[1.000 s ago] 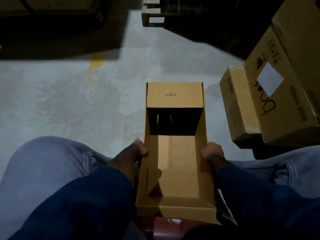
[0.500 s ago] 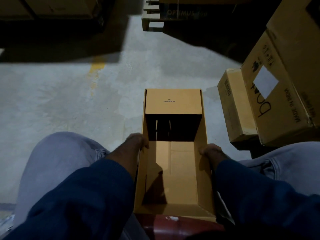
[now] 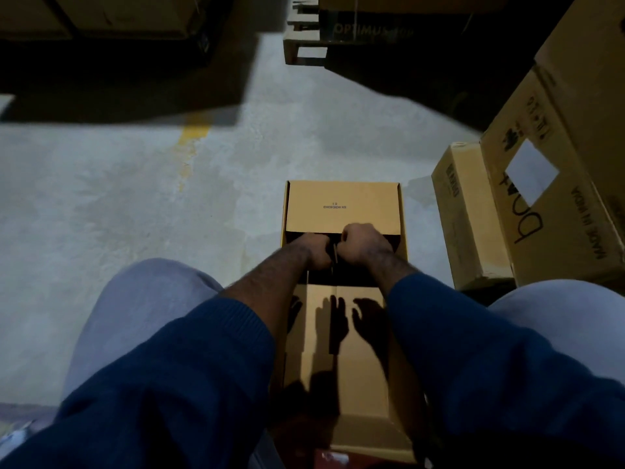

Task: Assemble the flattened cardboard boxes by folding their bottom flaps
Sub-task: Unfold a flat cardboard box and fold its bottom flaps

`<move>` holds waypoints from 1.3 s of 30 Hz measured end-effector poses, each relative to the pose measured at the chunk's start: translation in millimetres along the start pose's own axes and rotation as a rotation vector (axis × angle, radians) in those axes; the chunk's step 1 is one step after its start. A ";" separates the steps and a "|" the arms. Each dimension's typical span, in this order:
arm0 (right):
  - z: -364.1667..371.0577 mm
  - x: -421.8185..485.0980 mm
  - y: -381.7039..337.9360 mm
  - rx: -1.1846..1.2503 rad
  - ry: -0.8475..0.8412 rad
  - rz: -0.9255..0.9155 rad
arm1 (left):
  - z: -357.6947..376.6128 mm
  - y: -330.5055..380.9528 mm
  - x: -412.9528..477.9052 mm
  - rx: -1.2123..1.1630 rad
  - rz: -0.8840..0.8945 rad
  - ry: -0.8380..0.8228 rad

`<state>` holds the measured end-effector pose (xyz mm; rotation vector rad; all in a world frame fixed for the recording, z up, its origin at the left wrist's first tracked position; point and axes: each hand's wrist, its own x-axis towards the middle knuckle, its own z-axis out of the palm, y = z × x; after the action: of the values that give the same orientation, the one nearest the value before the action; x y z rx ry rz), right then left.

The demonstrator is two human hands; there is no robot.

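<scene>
We have the box [image 3: 351, 336] opened up on the floor between our knees, our left hand [image 3: 316, 250] and right hand [image 3: 363, 243] at its far end, fingers curled on the bottom flaps [image 3: 334, 257], whose folding seems unfinished.

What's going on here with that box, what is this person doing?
A seated person in blue sleeves is working on an open cardboard box held between their knees. The left hand and right hand both reach into its dark far end. Their fingers are curled, seemingly gripping a flap edge there, though it is too dark to be sure. Other closed boxes sit to the right.
</scene>
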<state>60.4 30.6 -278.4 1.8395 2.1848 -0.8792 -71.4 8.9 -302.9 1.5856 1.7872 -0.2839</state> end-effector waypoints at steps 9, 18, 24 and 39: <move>47.2 -0.2 29.7 -0.089 0.077 -0.039 | 27.2 -17.0 -0.5 -0.017 0.041 0.278; 18.2 15.2 20.2 -0.311 0.456 -0.165 | 13.4 -14.6 2.8 0.131 0.206 0.753; -35.6 73.3 19.1 -0.414 0.426 -0.237 | -47.9 -5.9 49.5 0.141 0.152 0.712; -41.4 176.9 36.3 -0.466 0.260 -0.314 | -79.3 -26.0 151.2 0.296 0.141 0.452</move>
<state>63.2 205.3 -340.1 1.4756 2.5988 -0.1361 -122.2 167.2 -349.5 2.1070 2.0220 -0.1324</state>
